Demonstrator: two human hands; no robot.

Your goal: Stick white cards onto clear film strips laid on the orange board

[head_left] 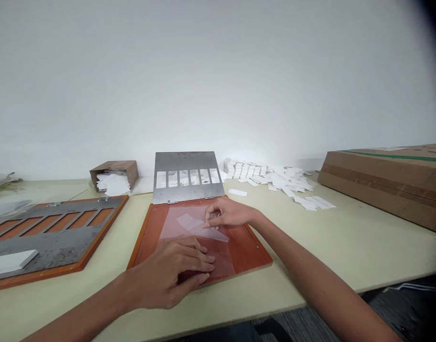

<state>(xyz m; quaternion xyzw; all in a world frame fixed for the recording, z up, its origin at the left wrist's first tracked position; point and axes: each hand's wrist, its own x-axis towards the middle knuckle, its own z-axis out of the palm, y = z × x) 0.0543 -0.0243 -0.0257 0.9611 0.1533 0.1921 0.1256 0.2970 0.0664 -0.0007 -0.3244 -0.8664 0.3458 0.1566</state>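
A clear plastic film (193, 228) lies on the orange-brown wooden board (253, 251) at lower centre of the frame, with a white paper slip (187, 223) visible through or on its upper part; which of the two is on top is hard to tell. The right hand (225, 213) is at the film's upper right edge, its thumb and fingers drawn together as if pinching that edge. The left hand (168, 270) lies over the film's lower part, fingers spread and flat, holding nothing between them.

The slotted metal plate (185, 164) stands open on its hinges at the board's far edge. At left, a second board's slotted metal plate (61, 237) lies closed, with a white block (11, 262) on it. Only this one slip is on the film, while many others lie beyond: a stacked row of white slips (244, 168), a loose scatter of white slips (289, 180), and a brown paper bag of white slips (113, 171). A cardboard carton (382, 185) sits at right on the pale table (310, 247).
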